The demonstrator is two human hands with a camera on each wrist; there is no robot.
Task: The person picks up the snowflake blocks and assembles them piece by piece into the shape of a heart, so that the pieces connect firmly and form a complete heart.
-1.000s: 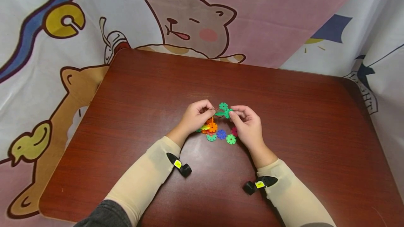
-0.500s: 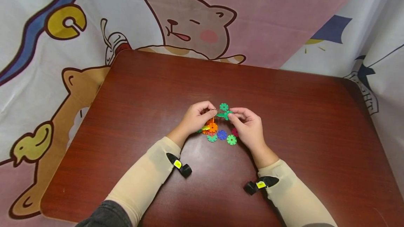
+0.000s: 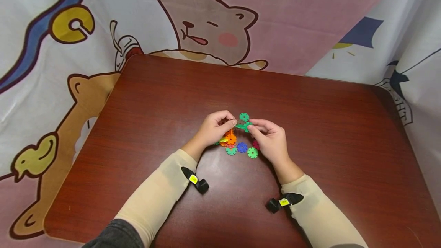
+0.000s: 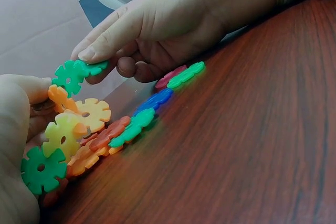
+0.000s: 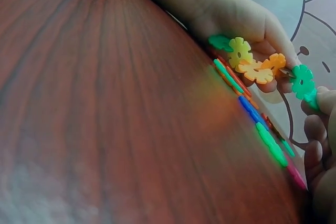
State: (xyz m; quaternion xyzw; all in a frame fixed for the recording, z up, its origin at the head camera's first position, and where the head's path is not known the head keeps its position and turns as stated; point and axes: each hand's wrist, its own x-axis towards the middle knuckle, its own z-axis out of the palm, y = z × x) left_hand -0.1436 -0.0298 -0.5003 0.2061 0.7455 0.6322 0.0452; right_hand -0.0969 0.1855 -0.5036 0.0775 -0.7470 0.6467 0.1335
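Observation:
Notched plastic discs are joined in a chain between the two hands. The left hand (image 3: 214, 126) pinches the chain near an orange disc (image 5: 275, 63); below it hang a pale orange disc (image 5: 256, 72), a yellow disc (image 4: 62, 139) and a green disc (image 4: 44, 170). Between thumb and fingers, the right hand (image 3: 272, 139) pinches a green disc (image 5: 311, 98), which meets another green disc (image 4: 69, 77) at an angle. In the left wrist view the two green discs touch or nearly touch the orange one; the exact joint is hidden by the fingertips.
Loose discs lie on the brown table (image 3: 220, 209) below the hands: blue (image 3: 242, 147), bright green (image 3: 253, 153), teal (image 3: 231, 151), and a dark pink one (image 3: 255, 144) beside the right hand. Another green disc (image 3: 244, 117) shows just beyond the hands. A printed curtain (image 3: 293, 18) hangs behind.
The right hand's fingertips and the green discs they hold have shifted slightly left and down, closer to the left hand. The left hand has hardly moved.

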